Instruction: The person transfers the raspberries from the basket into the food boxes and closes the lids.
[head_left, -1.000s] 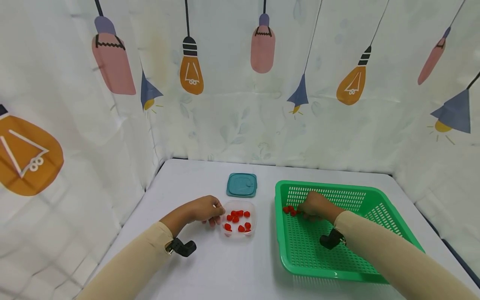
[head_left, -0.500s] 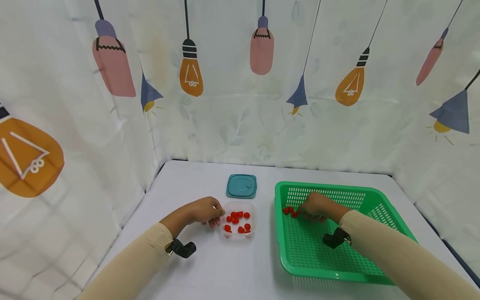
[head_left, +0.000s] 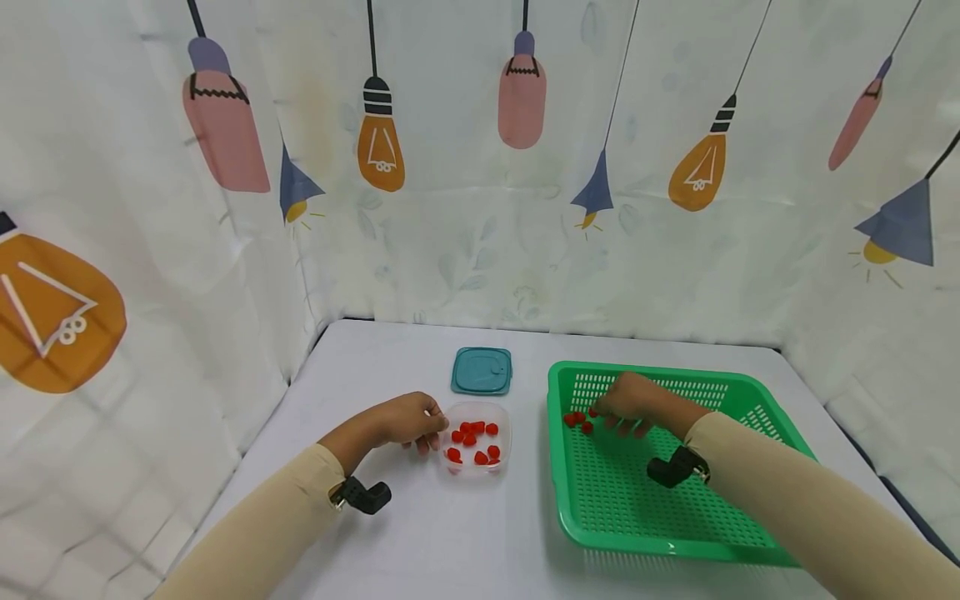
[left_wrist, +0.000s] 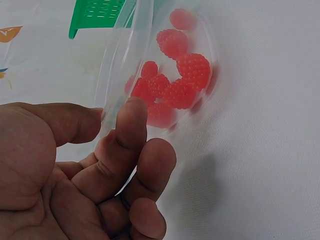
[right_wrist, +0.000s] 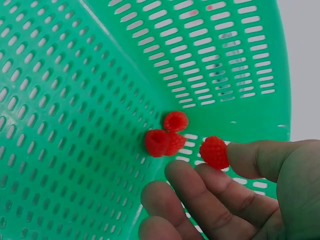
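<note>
My left hand (head_left: 409,421) holds the near-left rim of a clear plastic container (head_left: 476,408) between thumb and fingers, the other fingers loosely bent beside its wall. Several red raspberries (left_wrist: 194,71) lie inside it. Over the back-left part of a green basket (head_left: 564,500), my right hand (head_left: 632,402) pinches one raspberry (right_wrist: 214,152) between thumb and index finger, lifted above the others. Three more raspberries (right_wrist: 157,142) sit together in the basket corner, just beyond the fingertips in the right wrist view.
A teal lid (head_left: 482,371) lies flat on the white table (head_left: 405,525), behind the container. The basket has raised slotted walls and stands to the container's right. Printed curtains (head_left: 450,250) enclose the table at the back and sides.
My right hand has risen slightly from the basket floor with a raspberry pinched in its fingertips, apart from the others. The left hand and container have stayed in place.
</note>
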